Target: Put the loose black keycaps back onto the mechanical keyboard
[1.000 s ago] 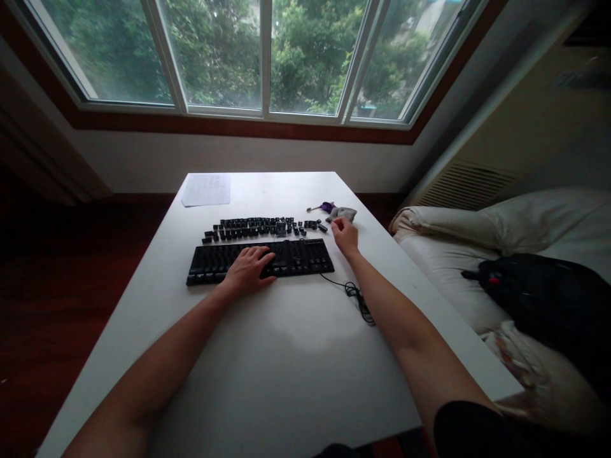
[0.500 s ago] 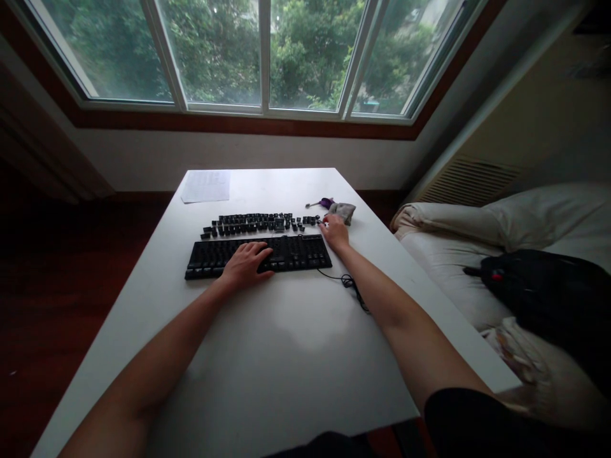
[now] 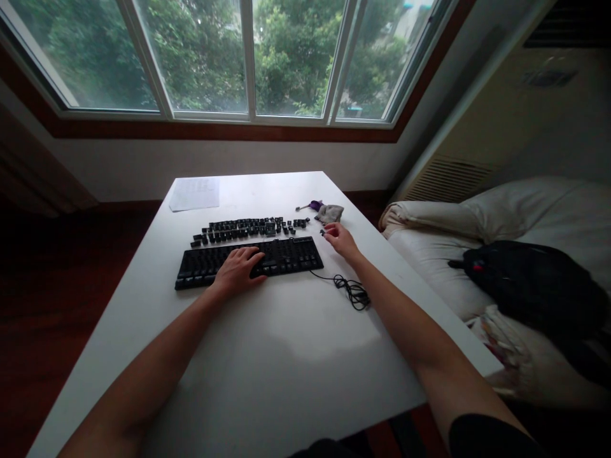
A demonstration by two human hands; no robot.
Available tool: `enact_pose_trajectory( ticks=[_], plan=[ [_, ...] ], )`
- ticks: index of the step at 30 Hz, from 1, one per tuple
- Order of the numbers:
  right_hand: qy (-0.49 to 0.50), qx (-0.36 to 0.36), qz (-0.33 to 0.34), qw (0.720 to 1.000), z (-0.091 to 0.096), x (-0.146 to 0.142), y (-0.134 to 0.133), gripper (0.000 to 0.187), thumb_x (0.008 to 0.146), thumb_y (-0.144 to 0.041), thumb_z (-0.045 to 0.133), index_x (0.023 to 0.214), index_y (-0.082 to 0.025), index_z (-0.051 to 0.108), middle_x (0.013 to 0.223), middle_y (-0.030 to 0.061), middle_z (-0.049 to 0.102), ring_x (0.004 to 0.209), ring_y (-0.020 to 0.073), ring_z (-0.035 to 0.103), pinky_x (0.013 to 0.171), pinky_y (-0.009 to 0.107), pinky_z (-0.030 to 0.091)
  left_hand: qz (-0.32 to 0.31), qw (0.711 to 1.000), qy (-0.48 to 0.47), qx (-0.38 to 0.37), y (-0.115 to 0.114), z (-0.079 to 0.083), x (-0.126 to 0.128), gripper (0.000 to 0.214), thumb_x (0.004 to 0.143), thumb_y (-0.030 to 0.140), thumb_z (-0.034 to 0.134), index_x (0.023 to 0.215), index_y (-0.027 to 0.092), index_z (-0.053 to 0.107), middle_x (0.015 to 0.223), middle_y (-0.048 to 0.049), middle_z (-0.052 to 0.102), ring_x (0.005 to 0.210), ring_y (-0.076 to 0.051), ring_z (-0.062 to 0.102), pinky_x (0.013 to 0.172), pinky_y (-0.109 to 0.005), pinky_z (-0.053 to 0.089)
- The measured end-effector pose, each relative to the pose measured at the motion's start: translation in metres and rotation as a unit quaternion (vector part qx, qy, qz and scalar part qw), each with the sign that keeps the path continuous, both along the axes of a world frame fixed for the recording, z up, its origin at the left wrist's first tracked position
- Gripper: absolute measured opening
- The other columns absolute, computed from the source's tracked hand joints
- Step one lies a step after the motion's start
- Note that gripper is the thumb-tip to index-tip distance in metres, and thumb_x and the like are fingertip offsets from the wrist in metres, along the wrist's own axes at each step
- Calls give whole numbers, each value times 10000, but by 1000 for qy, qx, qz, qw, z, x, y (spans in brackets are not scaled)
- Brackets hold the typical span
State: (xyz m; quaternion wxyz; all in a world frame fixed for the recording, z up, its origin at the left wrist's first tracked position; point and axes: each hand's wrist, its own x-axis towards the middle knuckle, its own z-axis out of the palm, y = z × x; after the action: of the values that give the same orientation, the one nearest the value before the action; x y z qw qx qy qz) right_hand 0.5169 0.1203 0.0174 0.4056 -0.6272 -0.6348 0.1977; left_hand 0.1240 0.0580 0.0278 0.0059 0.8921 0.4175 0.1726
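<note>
A black keyboard [image 3: 296, 256] lies on the white table. My left hand [image 3: 237, 270] rests flat across its middle, fingers stretched out and thumb apart near the front edge. Just beyond the keyboard's right end, my right hand [image 3: 341, 238] pinches a small dark keycap [image 3: 323, 233] between thumb and fingertips. Loose black keycaps [image 3: 233, 231] stand in rows behind the keyboard. A grey cloth [image 3: 329, 214] lies just past my right hand, beside a purple-handled tool [image 3: 315, 205] with a thin shaft.
The keyboard's coiled cable [image 3: 353, 292] lies by my right forearm. A paper sheet [image 3: 195, 193] is at the table's far left corner. Right of the table [image 3: 267, 356], a black bag [image 3: 529, 283] sits on a pale couch [image 3: 429, 232]. A window is ahead.
My right hand has pulled back slightly from the right end of the keycap rows, with a keycap now showing in its fingers. My left hand stays on the keyboard. The view has shifted a little.
</note>
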Motion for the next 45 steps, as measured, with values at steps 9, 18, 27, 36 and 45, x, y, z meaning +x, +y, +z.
enact_pose_trajectory(
  ticks=[9,18,27,36,45],
  plan=[
    [-76,5,20,997,-3,-33,-51,286,852,-324,627,1112,-223,693,769,-5,671,710,166,610,719,292,454,-1,1000,6,-2,-1,-4,-3,636,868,566,658,1425,283,539,1478,-93,508,1346,-333,455,1153,-514,348],
    [-144,-1,1,990,2,-51,-53,213,824,-277,618,1019,-225,685,762,-6,640,713,171,580,695,278,420,-2,1000,11,6,-1,-4,-5,643,868,576,657,1421,272,535,1480,-100,505,1348,-329,454,1153,-510,346],
    [-155,-9,-11,988,-1,-54,-47,209,793,-244,613,1000,-226,630,736,-13,620,670,165,548,644,271,374,-4,1000,5,0,-2,-3,-3,637,867,568,657,1425,288,534,1481,-97,505,1344,-335,458,1152,-520,344],
    [-196,12,-19,980,1,-58,-47,191,785,-232,609,975,-226,618,776,6,611,718,180,536,652,279,364,-4,1000,1,0,-3,-3,-3,634,865,559,662,1424,291,534,1476,-96,509,1347,-334,454,1153,-521,343],
    [-216,24,-25,976,4,-58,-52,125,856,-258,593,967,-241,649,786,17,648,728,189,566,677,293,382,-3,1000,6,2,-3,-4,-3,631,868,571,655,1419,287,538,1476,-92,508,1341,-330,462,1153,-512,349]
  ],
)
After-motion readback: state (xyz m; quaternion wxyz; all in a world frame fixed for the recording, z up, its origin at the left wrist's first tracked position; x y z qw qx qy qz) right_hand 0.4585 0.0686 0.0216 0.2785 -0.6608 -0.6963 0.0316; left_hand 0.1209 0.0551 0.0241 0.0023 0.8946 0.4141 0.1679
